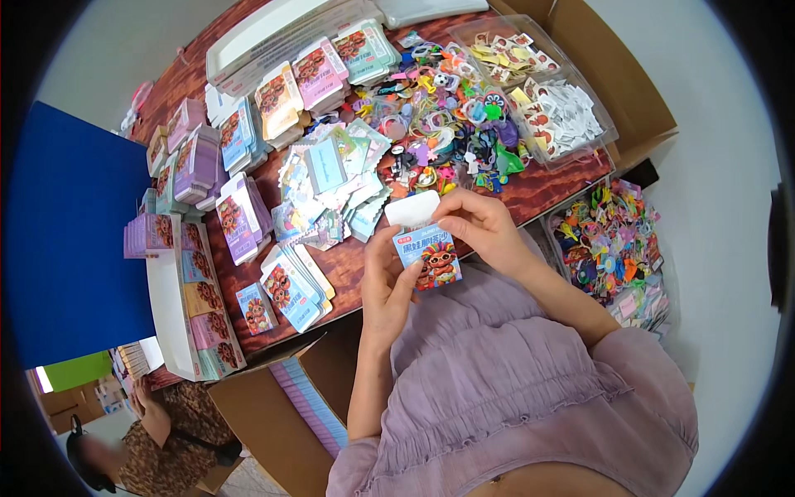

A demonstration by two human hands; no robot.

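Left hand point(387, 280) holds small blue box point(432, 263), white flap point(412, 209) raised, on near side of card pile point(294, 192) on table point(352, 277). Right hand point(480, 222) narrow, fingertips at box's top; cannot tell whether they pinch it. Right of card pile: heaped colourful trinkets point(439, 120). Left of it: purple carton stack point(238, 222).

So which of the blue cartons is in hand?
The blue carton gripped in the left hand, with the right hand at its top edge. No hand touches the other blue ones, like the blue stack on the table.
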